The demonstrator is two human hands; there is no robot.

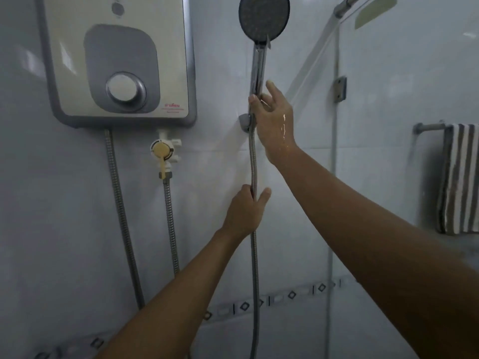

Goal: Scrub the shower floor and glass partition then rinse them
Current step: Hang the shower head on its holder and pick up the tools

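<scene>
Shower head (263,18) sits top centre of the frame, its chrome handle (259,66) dropping toward a wall bracket (245,121). The wet right hand (276,120) is at the handle's lower end, thumb on the chrome and fingers loosely spread; whether it truly grips I cannot tell. Lower, mid-frame, the left hand (243,211) holds the metal hose (254,268) between thumb and curled fingers. The glass partition (388,112) stands at the right, with a striped towel (458,177) at the right edge. A water heater (119,58) fills the upper left.

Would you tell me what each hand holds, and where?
The left hand grips the shower hose below the bracket; the right hand touches the shower handle low down, fingers spread.
</scene>
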